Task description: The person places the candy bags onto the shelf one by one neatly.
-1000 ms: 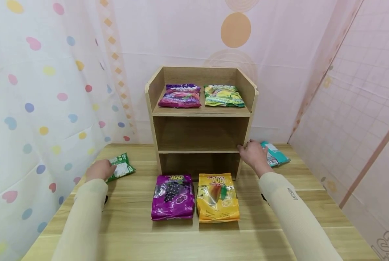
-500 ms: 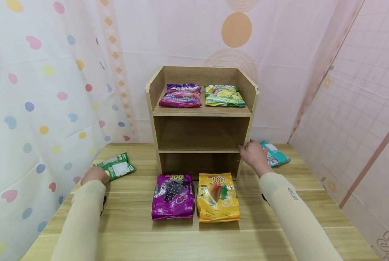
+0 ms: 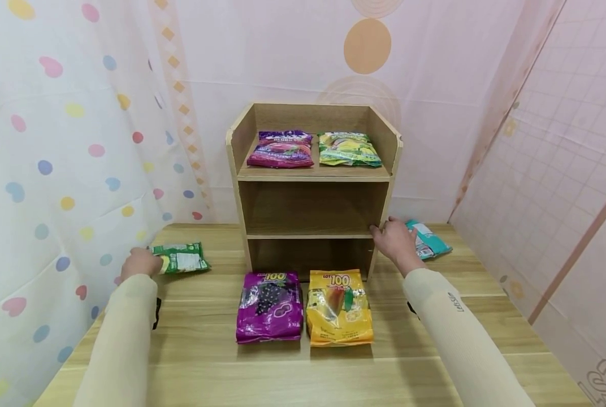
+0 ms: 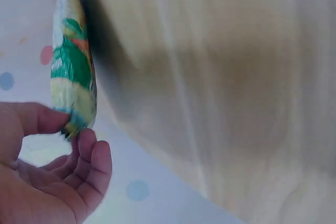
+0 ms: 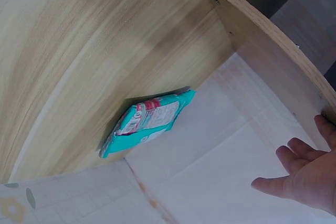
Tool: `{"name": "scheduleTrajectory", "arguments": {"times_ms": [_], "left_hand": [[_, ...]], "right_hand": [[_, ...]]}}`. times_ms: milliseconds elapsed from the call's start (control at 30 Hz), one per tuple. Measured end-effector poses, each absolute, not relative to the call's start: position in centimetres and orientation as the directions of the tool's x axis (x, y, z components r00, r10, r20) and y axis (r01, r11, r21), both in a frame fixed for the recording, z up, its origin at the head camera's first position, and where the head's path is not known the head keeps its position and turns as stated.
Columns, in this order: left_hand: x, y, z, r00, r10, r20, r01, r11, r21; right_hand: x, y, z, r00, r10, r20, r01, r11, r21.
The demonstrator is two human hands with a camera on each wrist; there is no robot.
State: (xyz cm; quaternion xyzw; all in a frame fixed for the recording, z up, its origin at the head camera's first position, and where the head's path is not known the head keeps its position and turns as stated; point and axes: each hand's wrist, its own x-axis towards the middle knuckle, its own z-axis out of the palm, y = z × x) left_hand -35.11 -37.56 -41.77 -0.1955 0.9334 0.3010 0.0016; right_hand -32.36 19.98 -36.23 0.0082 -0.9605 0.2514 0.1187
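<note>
At the left of the table, my left hand (image 3: 141, 263) holds a green candy bag (image 3: 186, 259) by its near left end. In the left wrist view, the thumb and fingertips of that hand (image 4: 58, 177) pinch the corner of the bag (image 4: 73, 61), seen edge-on. Whether the bag's far end touches the tabletop, I cannot tell. My right hand (image 3: 395, 240) touches the right side of a small wooden shelf (image 3: 313, 237) with a fingertip, its fingers (image 5: 273, 184) loosely extended. Just beyond it lies a teal bag (image 3: 432, 243), apart from the hand in the right wrist view.
A purple bag (image 3: 269, 308) and a yellow bag (image 3: 340, 308) lean side by side at the shelf's front. On the top tier lie a berry-coloured bag (image 3: 282, 150) and a green-yellow bag (image 3: 350, 150). Patterned curtains (image 3: 293, 51) enclose the table (image 3: 262, 379).
My left hand has slid left along the green bag to its end, and the bag has turned to lie more level. My right hand keeps its place on the shelf side.
</note>
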Motion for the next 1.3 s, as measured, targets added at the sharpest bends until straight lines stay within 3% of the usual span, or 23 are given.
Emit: {"name": "scheduleTrajectory", "arguments": {"times_ms": [267,500,1100,1300], "left_hand": [[-36.1,-37.0,-39.1,-0.884,-0.419,0.205,-0.221,0.763,0.607],[-36.7,-35.8,-37.6,-0.867,-0.366,0.337,-0.136,0.826,0.546],[-38.0,-33.0,-39.1,-0.955,-0.015,0.298,0.108,0.912,0.395],[-38.2,-32.1,-40.0,-0.968,0.119,0.222,0.191,0.922,0.337]], "right_hand": [[-32.3,20.0,-36.1,-0.974,0.048,0.223,-0.068,0.873,-0.483],[-32.3,19.9,-36.3,-0.972,0.050,0.228,-0.068,0.874,-0.482],[-32.4,19.9,-36.3,-0.971,0.048,0.235,-0.068,0.884,-0.463],[-32.4,20.0,-36.3,-0.971,0.052,0.234,-0.064,0.883,-0.464]]}}
